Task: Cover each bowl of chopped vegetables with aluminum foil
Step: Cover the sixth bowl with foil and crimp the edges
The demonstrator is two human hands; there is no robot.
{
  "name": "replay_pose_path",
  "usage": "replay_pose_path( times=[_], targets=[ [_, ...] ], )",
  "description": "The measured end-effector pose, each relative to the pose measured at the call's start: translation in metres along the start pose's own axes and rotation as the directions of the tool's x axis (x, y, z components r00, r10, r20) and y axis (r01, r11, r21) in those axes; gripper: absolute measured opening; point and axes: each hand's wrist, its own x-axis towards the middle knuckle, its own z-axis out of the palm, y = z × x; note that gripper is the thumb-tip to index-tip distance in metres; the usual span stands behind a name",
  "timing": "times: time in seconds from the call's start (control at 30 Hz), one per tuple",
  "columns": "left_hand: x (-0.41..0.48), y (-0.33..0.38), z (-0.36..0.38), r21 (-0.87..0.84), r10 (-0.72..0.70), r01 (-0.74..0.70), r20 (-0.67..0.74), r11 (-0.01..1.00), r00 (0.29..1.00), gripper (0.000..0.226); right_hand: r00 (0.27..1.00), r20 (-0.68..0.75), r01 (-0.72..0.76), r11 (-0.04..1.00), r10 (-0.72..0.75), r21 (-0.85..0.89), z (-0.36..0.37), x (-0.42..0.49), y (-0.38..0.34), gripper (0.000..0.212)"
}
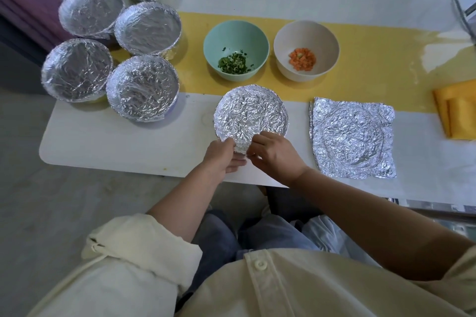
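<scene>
Your left hand [222, 153] and right hand [277, 156] meet at the near rim of the foil-wrapped bowl [251, 116]. The fingers of both are curled, each pinching the foil's edge down against the bowl's side. You look to be crimping the last stretch of this cover, so this step seems nearly done.

Two bowls stand uncovered beyond your hands: the mint-green bowl of chopped greens [236, 50] straight ahead, and the pale bowl of diced carrot [306, 50] ahead and to the right. The next move likely calls for a sheet from the crinkled foil sheets [353, 137] lying just right of your right hand.

Five covered bowls [143, 87] crowd the space to your left, so the free room is ahead and rightward. The tabletop [128, 147] edge runs just beneath your wrists, so mind the bowl doesn't slide toward you.
</scene>
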Motion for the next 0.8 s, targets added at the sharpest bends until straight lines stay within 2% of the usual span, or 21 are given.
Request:
replay_pose_path(
  times=[0.13,0.27,0.57,0.67,0.8],
  targets=[
    [-0.007,-0.004,0.012,-0.017,-0.008,0.008,-0.001,1.0,1.0,0.026,1.0,0.006,0.005,1.0,-0.005,0.004,0.004,0.002,0.002,0.023],
    [-0.003,0.004,0.008,0.021,-0.008,0.009,-0.031,1.0,0.999,0.03,0.999,0.036,0.038,0.998,-0.04,0.054,0.002,0.001,0.005,0.008],
    [0.002,0.004,-0.001,0.108,0.036,-0.029,-0.065,0.994,0.997,0.027,0.999,0.036,0.039,0.999,-0.039,0.002,0.002,0.001,0.004,0.018],
    [-0.005,0.0,0.004,0.138,-0.007,0.012,-0.035,0.99,0.999,0.031,0.999,0.022,0.032,0.999,-0.032,0.001,0.002,0.0,0.004,0.021],
    [-0.009,-0.006,0.01,0.107,0.024,-0.022,-0.024,0.994,0.999,0.032,0.999,0.032,0.015,1.0,-0.015,0.01,0.005,-0.001,0.004,0.019]
  ],
)
